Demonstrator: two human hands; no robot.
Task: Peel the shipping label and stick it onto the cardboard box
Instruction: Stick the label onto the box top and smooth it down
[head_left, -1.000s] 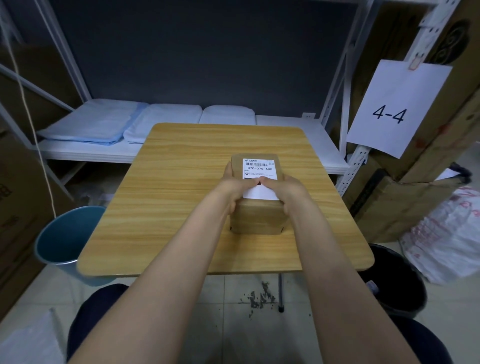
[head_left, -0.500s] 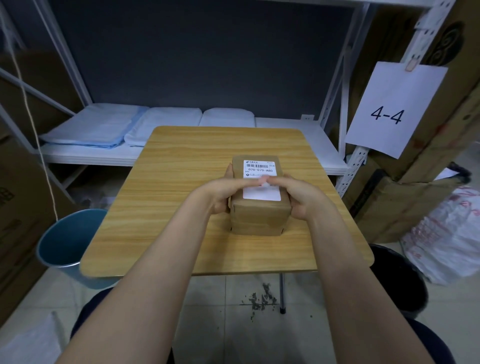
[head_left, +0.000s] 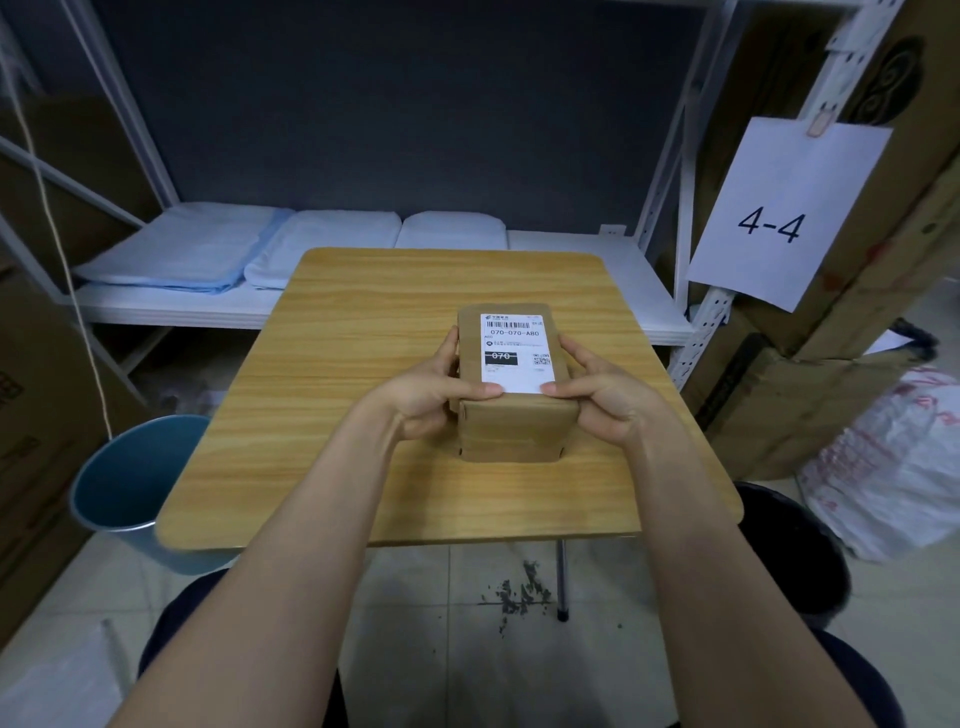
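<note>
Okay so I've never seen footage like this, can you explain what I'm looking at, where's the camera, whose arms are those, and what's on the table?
There is no machine here. The camera sits on a person's head, looking forward and down, so the two bare arms reaching in from the bottom are the wearer's own. It is one wide-angle view, which bends the edges.

On the wooden table stands a small cardboard box. A white shipping label with a barcode lies flat on its top. The left hand and right hand hold the box by its sides, with a thumb pressing on each near corner of the label.

Behind is a metal shelf with folded cloths, a paper sign reading 4-4, and a blue bin on the floor.
</note>
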